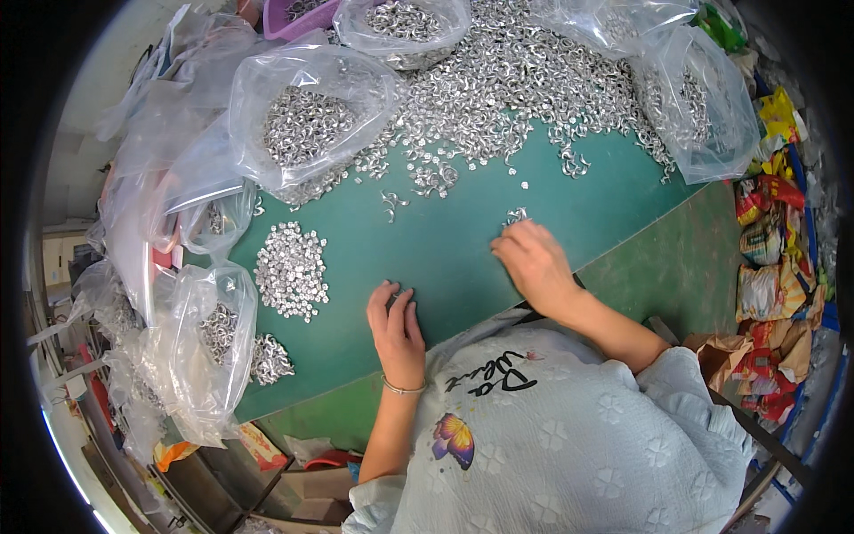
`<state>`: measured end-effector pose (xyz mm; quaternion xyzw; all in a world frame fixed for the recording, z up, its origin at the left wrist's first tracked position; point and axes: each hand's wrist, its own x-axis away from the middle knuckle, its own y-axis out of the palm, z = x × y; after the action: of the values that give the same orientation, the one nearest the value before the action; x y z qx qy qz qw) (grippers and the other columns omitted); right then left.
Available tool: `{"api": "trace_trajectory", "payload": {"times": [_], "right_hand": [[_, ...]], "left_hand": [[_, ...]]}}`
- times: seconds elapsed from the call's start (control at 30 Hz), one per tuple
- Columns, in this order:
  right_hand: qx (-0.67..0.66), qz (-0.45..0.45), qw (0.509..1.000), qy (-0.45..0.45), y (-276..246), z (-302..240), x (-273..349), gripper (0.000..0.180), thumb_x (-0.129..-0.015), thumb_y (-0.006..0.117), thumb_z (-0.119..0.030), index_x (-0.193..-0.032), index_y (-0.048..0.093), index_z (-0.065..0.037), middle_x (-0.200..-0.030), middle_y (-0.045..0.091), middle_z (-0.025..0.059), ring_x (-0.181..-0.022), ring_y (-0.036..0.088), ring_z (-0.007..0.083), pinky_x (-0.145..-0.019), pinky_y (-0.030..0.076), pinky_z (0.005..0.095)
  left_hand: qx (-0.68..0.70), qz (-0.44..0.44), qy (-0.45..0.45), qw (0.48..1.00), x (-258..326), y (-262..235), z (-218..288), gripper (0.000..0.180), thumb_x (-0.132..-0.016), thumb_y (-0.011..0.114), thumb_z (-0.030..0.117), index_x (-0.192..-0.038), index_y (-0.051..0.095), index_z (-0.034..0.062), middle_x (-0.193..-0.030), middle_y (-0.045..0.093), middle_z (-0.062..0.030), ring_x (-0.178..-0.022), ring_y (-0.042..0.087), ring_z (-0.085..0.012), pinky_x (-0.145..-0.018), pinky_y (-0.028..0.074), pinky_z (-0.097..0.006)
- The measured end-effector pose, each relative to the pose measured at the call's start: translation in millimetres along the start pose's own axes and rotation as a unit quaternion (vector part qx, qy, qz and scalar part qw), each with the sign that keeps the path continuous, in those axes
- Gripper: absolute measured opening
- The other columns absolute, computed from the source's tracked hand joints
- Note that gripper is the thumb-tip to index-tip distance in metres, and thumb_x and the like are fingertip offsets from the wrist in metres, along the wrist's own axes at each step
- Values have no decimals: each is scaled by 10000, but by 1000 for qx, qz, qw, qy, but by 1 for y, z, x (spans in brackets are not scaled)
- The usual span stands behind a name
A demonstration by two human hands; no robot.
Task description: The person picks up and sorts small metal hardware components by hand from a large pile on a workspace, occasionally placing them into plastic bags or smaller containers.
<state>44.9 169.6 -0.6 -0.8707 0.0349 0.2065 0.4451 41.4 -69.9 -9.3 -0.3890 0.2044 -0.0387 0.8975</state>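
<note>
Green tabletop [356, 245], pale wall [93, 93] beyond

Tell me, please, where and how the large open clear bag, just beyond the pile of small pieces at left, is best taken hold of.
Probably by the loose rim of the clear bag, gathered above its metal pieces, coming from the near side, where the left hand and right hand are. Its mouth gapes upward, and slack film surrounds the contents, leaving spare plastic to bunch.
</note>
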Motion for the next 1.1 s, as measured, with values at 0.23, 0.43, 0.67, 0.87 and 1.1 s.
{"api": "trace_trajectory", "payload": {"times": [0.23,0.43,0.67,0.87,1.1], "right_hand": [[-68,116,977,165,-25,17,10,161,-787,706,-41,-914,612,-13,-957,581,119,-901,557,313,-773,451,389],[-10,16,996,91,-29,15,2,448,-758,759,-170,-1160,603,-46,-1178,528,104,-1072,496,317,-875,405,411],[23,-8,998,63,-25,28,3,408,-722,783,-185,-1082,634,-65,-1141,565,66,-1065,500,282,-859,382,400],[22,70,993,92,-44,26,15,343,-698,793,-167,-988,634,-78,-1059,564,62,-1007,507,271,-835,377,390],[76,38,994,62,-41,25,18,207,-727,756,-104,-890,630,-83,-975,564,50,-943,519,256,-796,377,371]], "left_hand": [[-38,12,7,999,-1,-4,3,209,-812,639,-67,-1013,638,-9,-1136,584,-144,-1084,554,-344,-890,454,-411],[-39,32,-11,999,0,-15,-10,187,-808,656,-50,-986,649,5,-1075,607,-127,-924,554,-299,-794,451,-394],[-55,52,-26,997,-3,-25,-24,251,-808,645,-59,-1049,631,11,-1047,596,-144,-937,549,-322,-816,440,-397],[-73,50,-18,996,-16,-12,-1,304,-800,653,-41,-1094,624,28,-1068,580,-143,-996,534,-320,-873,408,-423],[82,-122,99,984,-65,57,73,208,-808,705,80,-1011,659,78,-971,630,-82,-922,582,-263,-775,403,-379]]}}
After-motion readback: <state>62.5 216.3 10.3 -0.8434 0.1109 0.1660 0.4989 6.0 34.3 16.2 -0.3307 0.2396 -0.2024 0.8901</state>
